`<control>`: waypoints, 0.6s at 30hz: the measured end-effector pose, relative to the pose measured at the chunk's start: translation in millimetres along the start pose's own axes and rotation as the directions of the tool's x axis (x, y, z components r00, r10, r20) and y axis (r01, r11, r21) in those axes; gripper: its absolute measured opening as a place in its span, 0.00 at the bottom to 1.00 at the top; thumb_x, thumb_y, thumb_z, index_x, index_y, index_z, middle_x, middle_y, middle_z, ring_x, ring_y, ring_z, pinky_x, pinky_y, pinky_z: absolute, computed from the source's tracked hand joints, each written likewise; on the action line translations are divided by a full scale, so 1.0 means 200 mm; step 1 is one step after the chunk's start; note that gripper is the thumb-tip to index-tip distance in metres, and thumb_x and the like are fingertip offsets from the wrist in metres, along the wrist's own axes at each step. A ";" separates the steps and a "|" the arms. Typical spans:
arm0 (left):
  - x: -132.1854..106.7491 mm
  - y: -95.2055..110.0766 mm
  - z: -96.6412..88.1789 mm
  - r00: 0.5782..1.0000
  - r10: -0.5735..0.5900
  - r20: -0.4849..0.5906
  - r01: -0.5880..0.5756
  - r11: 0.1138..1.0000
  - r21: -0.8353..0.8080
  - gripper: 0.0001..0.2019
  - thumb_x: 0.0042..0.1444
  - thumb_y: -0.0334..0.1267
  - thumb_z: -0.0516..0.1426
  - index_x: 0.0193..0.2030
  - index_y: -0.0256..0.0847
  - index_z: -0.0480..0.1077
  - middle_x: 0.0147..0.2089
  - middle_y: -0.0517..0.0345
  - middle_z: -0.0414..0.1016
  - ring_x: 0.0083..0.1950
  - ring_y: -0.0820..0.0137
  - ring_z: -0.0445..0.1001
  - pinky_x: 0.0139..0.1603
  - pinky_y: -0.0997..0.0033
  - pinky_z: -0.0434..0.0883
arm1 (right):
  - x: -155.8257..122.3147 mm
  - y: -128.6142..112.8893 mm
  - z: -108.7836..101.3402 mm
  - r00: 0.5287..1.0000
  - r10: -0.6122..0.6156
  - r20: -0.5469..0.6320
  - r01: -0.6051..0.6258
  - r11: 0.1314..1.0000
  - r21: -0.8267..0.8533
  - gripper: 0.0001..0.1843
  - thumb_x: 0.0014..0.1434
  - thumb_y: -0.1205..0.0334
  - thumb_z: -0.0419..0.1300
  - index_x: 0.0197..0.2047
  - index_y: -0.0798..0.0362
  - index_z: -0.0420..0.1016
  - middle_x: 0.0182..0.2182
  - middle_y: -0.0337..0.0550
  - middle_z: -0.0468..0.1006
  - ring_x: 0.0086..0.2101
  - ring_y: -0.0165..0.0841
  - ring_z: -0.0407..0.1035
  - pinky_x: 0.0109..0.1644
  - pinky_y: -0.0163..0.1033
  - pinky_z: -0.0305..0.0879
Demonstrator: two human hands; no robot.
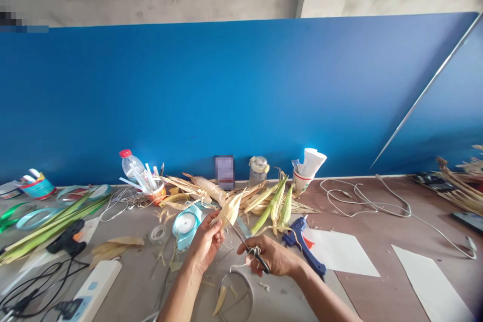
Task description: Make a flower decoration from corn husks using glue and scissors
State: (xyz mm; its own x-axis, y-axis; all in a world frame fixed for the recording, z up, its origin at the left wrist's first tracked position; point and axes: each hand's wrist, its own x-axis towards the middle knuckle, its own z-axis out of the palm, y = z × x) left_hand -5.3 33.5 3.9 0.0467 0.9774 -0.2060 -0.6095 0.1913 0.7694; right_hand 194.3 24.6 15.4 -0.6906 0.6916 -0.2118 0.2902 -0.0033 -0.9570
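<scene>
My left hand (206, 241) pinches the base of a pale yellow corn husk piece (231, 208) and holds it upright over the table. In my right hand (269, 256) is a pair of scissors (245, 242), its blades pointing up and left at the husk's lower edge. The fingers of that hand are closed through the scissor handles, and a bit of white string hangs by them. Below both hands lies a round wire ring (234, 294) with husk scraps in it.
A heap of corn husks (271, 204) lies behind the hands. A blue glue gun (304, 244) and white paper sheets (341, 251) are to the right, a ribbon roll (186, 225), a black glue gun (68, 241) and a power strip (92, 289) to the left. Cups, a bottle and a jar stand along the blue partition.
</scene>
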 end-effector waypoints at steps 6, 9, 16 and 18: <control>0.00 -0.01 -0.01 0.999 -0.044 -0.013 0.044 0.999 0.004 0.13 0.37 0.32 0.67 0.30 0.35 0.69 0.18 0.67 0.62 0.19 0.84 0.57 0.21 0.84 0.57 | 0.00 -0.01 0.00 1.000 0.016 -0.012 -0.017 1.000 -0.011 0.15 0.51 0.60 0.57 0.42 0.57 0.72 0.16 0.33 0.66 0.18 0.23 0.60 0.23 0.27 0.56; 0.00 0.00 -0.01 0.998 -0.056 -0.004 0.056 0.998 0.003 0.11 0.37 0.32 0.67 0.25 0.35 0.68 0.16 0.67 0.60 0.19 0.84 0.56 0.21 0.84 0.57 | 0.01 0.00 0.01 1.000 0.019 -0.013 -0.019 1.000 -0.003 0.15 0.51 0.60 0.57 0.41 0.57 0.72 0.18 0.34 0.68 0.18 0.23 0.59 0.22 0.27 0.56; 0.00 0.01 -0.01 0.998 -0.058 -0.007 0.059 0.997 0.050 0.11 0.37 0.32 0.66 0.27 0.35 0.69 0.16 0.68 0.61 0.17 0.83 0.56 0.20 0.83 0.55 | 0.00 -0.01 0.00 0.998 0.055 -0.036 -0.057 0.997 -0.046 0.14 0.50 0.62 0.56 0.41 0.55 0.73 0.27 0.39 0.74 0.18 0.22 0.62 0.22 0.27 0.57; 0.00 0.01 -0.01 0.998 -0.054 -0.014 0.055 0.996 0.068 0.12 0.37 0.32 0.66 0.28 0.36 0.69 0.15 0.68 0.60 0.17 0.83 0.56 0.20 0.82 0.55 | 0.00 -0.01 0.00 0.998 0.062 -0.035 -0.064 0.996 -0.063 0.13 0.50 0.62 0.57 0.40 0.55 0.73 0.26 0.39 0.74 0.18 0.21 0.62 0.21 0.26 0.56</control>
State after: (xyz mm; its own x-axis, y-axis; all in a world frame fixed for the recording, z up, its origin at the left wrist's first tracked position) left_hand -8.1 33.5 4.9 0.0681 0.9644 -0.2557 -0.5510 0.2500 0.7962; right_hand 193.6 24.4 17.5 -0.6480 0.7146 -0.2634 0.3750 -0.0016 -0.9270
